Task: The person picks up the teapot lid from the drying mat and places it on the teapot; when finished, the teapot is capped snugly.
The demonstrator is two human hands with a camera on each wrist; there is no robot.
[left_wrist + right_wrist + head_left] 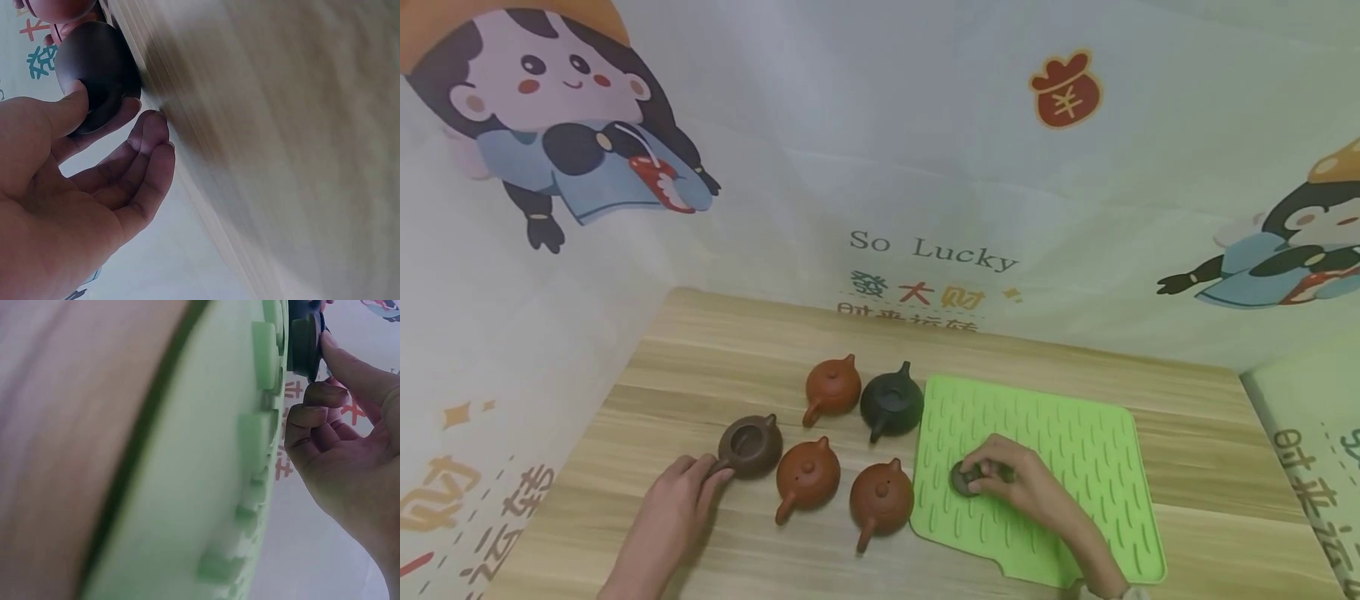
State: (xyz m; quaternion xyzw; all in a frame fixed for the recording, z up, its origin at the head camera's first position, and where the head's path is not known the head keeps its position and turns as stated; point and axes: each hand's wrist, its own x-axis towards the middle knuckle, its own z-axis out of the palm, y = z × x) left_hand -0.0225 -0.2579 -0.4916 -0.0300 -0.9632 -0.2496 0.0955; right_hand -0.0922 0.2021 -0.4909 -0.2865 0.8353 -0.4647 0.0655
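Observation:
At the left of the table my left hand (677, 508) pinches the handle of a brown teapot (762, 454), whose round top opening is uncovered. In the left wrist view the thumb and forefinger of that hand (69, 181) grip the handle of the dark pot (94, 65), and the other fingers curve free below. My right hand (1026, 479) holds a small dark teapot lid (962, 480) by fingers and thumb, at the left part of the green mat (1037, 550). Seen from the right wrist, the lid (302, 347) stands on edge between thumb and fingers of that hand (350, 444).
Between the hands stand three reddish-brown teapots, one at the back (832, 387), one in the middle (807, 477) and one in front (882, 500). A black teapot (891, 408) sits beside the mat's back left corner. A printed cloth (925, 167) hangs behind the wooden table (1217, 475).

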